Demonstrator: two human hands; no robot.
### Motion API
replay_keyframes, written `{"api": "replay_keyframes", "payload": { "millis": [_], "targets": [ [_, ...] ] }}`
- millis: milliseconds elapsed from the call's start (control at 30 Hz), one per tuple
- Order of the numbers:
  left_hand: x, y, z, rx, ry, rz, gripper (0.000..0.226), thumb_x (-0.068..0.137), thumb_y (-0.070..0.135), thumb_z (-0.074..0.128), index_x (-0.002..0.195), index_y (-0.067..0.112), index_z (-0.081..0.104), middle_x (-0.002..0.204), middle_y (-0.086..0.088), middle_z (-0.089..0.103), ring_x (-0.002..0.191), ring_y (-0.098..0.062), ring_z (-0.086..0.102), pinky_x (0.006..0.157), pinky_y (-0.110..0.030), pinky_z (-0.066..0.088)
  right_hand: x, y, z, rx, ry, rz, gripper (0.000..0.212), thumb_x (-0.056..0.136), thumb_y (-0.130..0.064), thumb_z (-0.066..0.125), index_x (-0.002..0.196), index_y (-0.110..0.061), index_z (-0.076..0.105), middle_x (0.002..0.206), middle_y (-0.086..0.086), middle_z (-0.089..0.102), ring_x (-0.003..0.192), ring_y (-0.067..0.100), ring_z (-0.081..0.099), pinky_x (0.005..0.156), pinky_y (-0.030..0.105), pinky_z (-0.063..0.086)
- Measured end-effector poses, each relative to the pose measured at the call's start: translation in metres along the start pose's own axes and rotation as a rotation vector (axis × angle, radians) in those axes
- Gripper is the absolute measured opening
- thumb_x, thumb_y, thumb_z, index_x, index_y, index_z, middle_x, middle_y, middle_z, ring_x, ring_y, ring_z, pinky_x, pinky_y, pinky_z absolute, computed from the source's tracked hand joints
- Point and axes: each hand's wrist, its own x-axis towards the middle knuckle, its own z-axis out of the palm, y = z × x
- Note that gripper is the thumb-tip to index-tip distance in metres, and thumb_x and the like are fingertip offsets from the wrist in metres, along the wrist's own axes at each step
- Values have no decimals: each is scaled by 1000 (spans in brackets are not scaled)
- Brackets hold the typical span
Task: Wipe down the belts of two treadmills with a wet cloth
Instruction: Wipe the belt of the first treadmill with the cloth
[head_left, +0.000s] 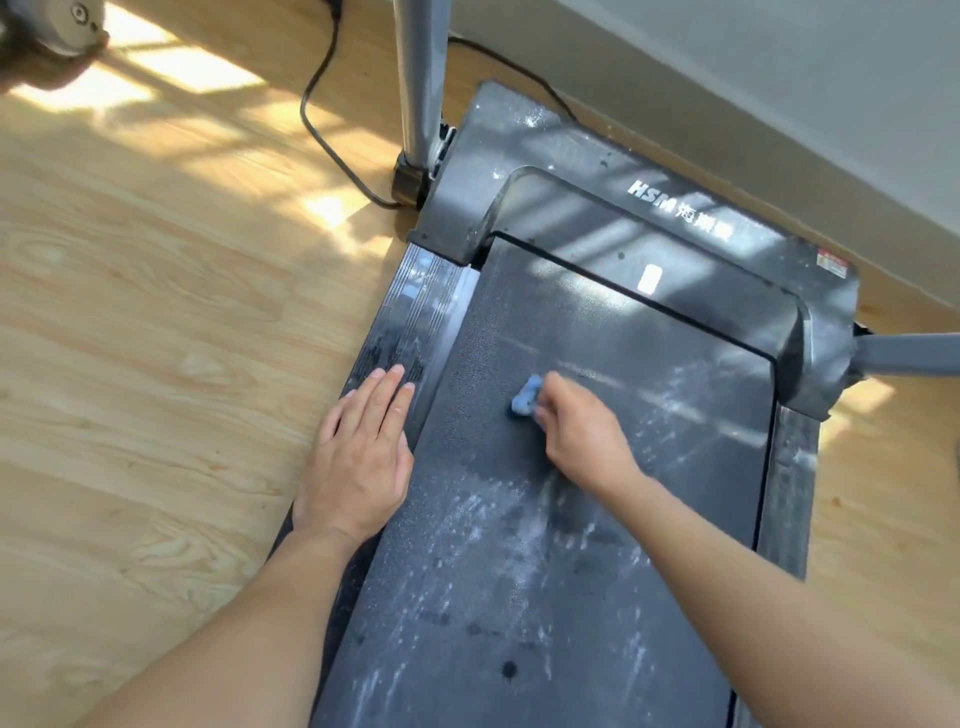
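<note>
The person is leaning over a treadmill, and the right hand is clutching a small blue cloth, fingers curled round it and pressing it down onto the dark belt. The cloth is poking out from the fingertips at about 10 o'clock of that hand, sitting near the middle of the belt's width, closer to the motor cover than to the person. The left hand is lying flat and released, gripping nothing, with straight fingers pointing toward 1 o'clock. Its palm and fingers are resting on the ribbed left side rail, just beside the belt's edge, at roughly 9 o'clock from the cloth.

White dusty streaks are showing across the belt at 6 o'clock from the cloth, between the two forearms, and more are showing at 3 o'clock near the right side rail. The strip of belt around the cloth is looking darker.

At 12 o'clock the grey motor cover is carrying white lettering. A grey upright post is rising at 11 o'clock, and a black cable is looping over the sunlit wooden floor beside it.
</note>
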Motion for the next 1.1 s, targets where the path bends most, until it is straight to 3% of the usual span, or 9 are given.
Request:
{"api": "replay_keyframes", "payload": {
  "millis": [133,267,400,500,600,800,900,1000,1100],
  "targets": [
    [-2,0,2,-7,29,-6,57,104,26,39,157,7,48,171,-6,36,156,-25,37,124,-45,33,123,35,-43,-51,126,244,9,97,-19,57,95,-18,49,94,4,66,90,34,58,69,38,43],
    [-1,0,3,10,54,-7,56,103,26,41,156,8,50,170,-6,39,155,-24,39,121,-44,33,140,36,-62,-124,98,186,9,99,-20,58,99,-14,52,99,10,67,91,33,56,69,39,42],
    [-3,2,2,18,53,-11,56,103,25,41,156,7,49,170,-7,39,155,-25,39,122,-45,34,31,23,-30,-94,-81,-146,13,98,-17,57,97,-29,51,109,-17,65,97,19,62,76,34,45],
    [-4,2,3,4,47,-8,56,104,25,40,156,7,49,169,-7,39,155,-26,39,122,-47,35,-46,20,-6,-55,-329,-421,12,100,-20,51,104,-30,55,105,-14,62,95,14,60,80,33,53],
    [-2,1,1,6,50,-2,56,104,25,39,156,6,49,169,-7,39,155,-27,39,121,-48,37,-32,35,-12,-134,-320,-509,9,99,-20,52,103,-27,54,98,-7,60,88,18,58,75,36,53],
    [-5,3,1,4,48,-4,57,103,26,39,156,6,48,170,-6,37,156,-26,38,119,-49,36,102,79,-63,-204,65,57,15,100,-16,54,93,-21,42,107,3,65,93,37,60,71,42,48],
    [-3,5,2,13,57,-6,57,103,26,39,155,6,49,170,-6,38,156,-26,38,119,-49,36,105,77,-62,-169,129,126,11,101,-16,52,95,-16,42,101,3,61,89,37,57,69,42,46],
    [-5,8,2,33,53,-2,58,102,26,38,154,4,48,169,-9,39,155,-29,39,121,-50,34,33,61,-29,-65,134,-59,11,97,-14,54,100,-24,49,109,-7,63,96,27,59,71,35,41],
    [-5,12,0,45,43,-7,59,100,26,38,153,2,49,167,-12,42,154,-31,41,123,-52,34,-73,37,16,-24,-43,-311,23,94,-7,55,98,-25,42,99,-8,52,84,24,51,68,38,47]
  ]
}}
